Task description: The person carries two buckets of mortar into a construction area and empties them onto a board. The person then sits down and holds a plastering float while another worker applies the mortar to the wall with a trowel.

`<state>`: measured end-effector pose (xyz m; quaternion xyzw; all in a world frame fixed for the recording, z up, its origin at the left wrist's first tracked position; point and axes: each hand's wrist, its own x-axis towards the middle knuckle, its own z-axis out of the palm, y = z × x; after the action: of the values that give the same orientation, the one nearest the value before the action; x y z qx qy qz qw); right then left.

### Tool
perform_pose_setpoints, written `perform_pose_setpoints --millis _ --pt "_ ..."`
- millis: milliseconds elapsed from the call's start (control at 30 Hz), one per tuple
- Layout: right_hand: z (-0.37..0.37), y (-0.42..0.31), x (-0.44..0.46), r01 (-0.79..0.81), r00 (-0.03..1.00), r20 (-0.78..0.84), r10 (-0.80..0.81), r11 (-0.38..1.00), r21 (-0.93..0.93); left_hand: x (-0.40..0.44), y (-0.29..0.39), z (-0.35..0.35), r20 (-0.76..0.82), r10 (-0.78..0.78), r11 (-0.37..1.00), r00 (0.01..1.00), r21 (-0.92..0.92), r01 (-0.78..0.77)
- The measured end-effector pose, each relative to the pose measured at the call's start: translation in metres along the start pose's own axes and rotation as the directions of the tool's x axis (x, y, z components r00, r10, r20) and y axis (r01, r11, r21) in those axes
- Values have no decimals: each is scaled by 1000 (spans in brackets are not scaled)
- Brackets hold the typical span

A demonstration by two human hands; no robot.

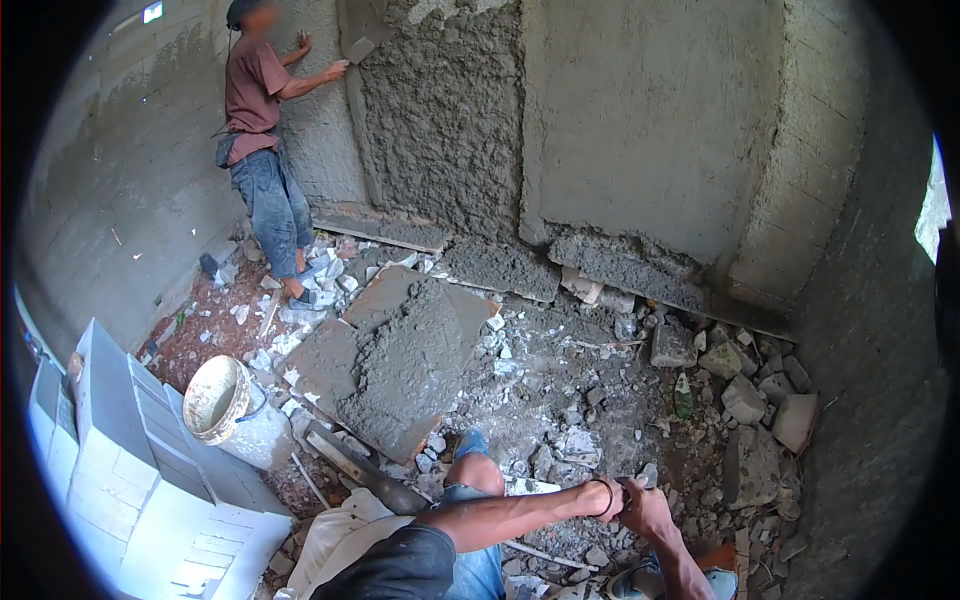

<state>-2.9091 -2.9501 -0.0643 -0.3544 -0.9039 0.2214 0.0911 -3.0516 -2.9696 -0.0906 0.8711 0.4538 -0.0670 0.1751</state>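
My left hand (603,497), with a dark band at its wrist, reaches across my body from the lower left. It meets my right hand (647,508) in front of my knees. Both hands are closed, with fingers curled against each other. A small grey shape (648,474) shows just above the right hand; I cannot tell whether it is held or is rubble behind. A pale flat piece (530,487) lies beyond my left forearm, near the knee. Below the hands is broken rubble.
A co-worker (262,100) at the back left holds a trowel (360,50) by the rough wet-plastered wall (440,120). Wet mortar (410,345) lies heaped on a board. A dirty white bucket (265,435) stands left, beside white blocks (115,440). Concrete chunks (750,465) line the right.
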Motion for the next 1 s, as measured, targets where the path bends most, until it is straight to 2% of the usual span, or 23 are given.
perform_pose_setpoints --millis 67,133,233,367,433,467,533,767,867,933,967,1000 --pt "2 2 1 -35 999 19 36 999 -29 -4 3 -5 2 -7 1000 1000 -16 7" --pt "5 5 1 -34 999 19 35 999 -43 -14 7 -14 -110 -16 1000 994 -9 15" --pt "5 4 1 -33 999 19 34 998 -48 5 -6 20 -142 39 999 989 -8 -40" --pt "6 7 1 -16 1000 7 17 999 -35 12 -9 27 -124 50 999 991 -14 -52" --pt "6 7 1 -17 1000 10 17 999 -40 6 -2 8 56 12 1000 998 16 -12" --pt "6 7 1 -17 1000 11 17 999 -45 6 -3 10 56 12 1000 998 16 -13" --pt "6 6 1 -17 1000 14 18 999 -47 6 -4 16 -41 1 1000 999 -11 -2" --pt "7 8 0 -18 1000 16 19 999 -46 3 -2 9 -17 22 999 1000 33 -21" --pt "4 4 1 -27 1000 12 28 999 -45 5 -6 18 -78 21 1000 997 6 -21" --pt "4 4 1 -28 999 19 29 998 -51 11 -8 31 -122 -77 995 990 -80 67" --pt "4 4 1 -31 999 23 32 998 -55 10 -6 26 -123 -75 994 990 -88 65" --pt "4 4 0 -37 999 29 39 998 -56 10 -4 19 -55 -49 998 997 -44 47"
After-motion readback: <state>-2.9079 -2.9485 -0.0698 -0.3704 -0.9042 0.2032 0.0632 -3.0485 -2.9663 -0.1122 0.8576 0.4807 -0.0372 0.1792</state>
